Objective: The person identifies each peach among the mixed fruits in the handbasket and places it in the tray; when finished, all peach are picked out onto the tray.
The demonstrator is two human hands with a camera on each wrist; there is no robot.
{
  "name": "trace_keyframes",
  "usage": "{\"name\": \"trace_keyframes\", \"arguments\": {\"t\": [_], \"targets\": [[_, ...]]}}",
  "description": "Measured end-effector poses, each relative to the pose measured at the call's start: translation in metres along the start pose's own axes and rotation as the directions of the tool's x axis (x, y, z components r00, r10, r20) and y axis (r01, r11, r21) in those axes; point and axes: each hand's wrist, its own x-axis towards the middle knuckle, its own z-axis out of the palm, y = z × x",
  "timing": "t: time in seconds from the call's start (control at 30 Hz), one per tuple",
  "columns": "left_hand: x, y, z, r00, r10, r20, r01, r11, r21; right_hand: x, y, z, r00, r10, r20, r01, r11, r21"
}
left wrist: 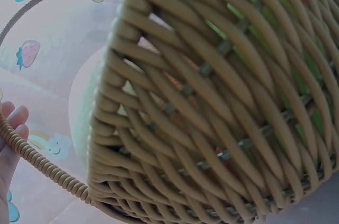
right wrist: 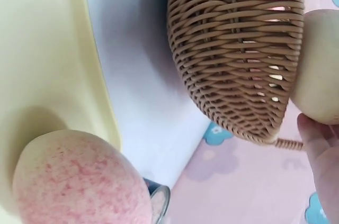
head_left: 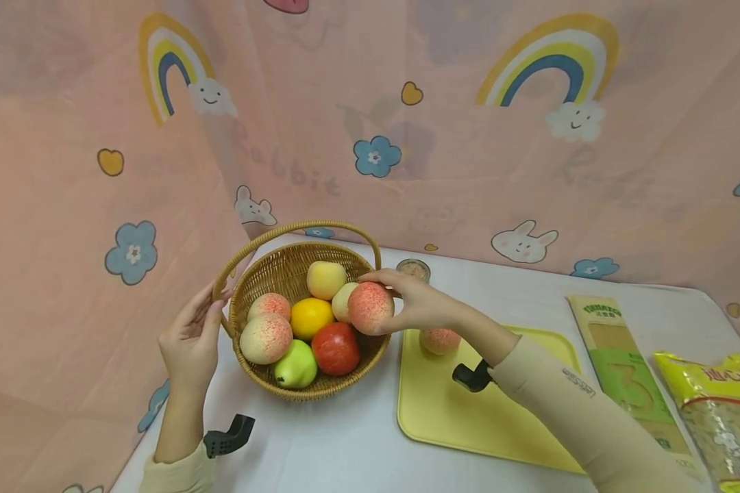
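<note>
A wicker basket (head_left: 268,272) holds pink-speckled peaches (head_left: 265,339), a green pear (head_left: 296,365), a red apple (head_left: 336,349), a yellow lemon-like fruit (head_left: 311,318) and pale yellow fruits (head_left: 326,279). My left hand (head_left: 191,339) grips the left side of the basket's arched handle (left wrist: 47,171) between thumb and fingers. Over the basket's right rim, my right hand (head_left: 419,301) holds another peach (head_left: 371,308), fingers on its far side and thumb on the near side. In the right wrist view this held peach (right wrist: 320,70) shows its pale side beside the weave.
Right of the basket lies a yellow tray (head_left: 444,418) bearing one peach (head_left: 440,341), partly under my right forearm. A small glass jar (head_left: 414,269) stands behind. Farther right are a green-and-tan packet (head_left: 629,370) and a yellow-topped clear bag (head_left: 718,418). A patterned cloth hangs behind.
</note>
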Motion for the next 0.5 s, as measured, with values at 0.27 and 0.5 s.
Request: {"name": "trace_keyframes", "arguments": {"t": [0.27, 0.5], "targets": [[0.0, 0.0, -0.001, 1.0, 0.007, 0.004, -0.007, 1.0, 0.001, -0.029, 0.012, -0.005, 0.993, -0.065, -0.104, 0.072, 0.995, 0.07], [0.0, 0.0, -0.002, 1.0, 0.011, 0.009, -0.011, 1.0, -0.003, -0.066, 0.031, -0.01, 0.98, -0.043, -0.194, 0.064, 0.993, 0.102]]}}
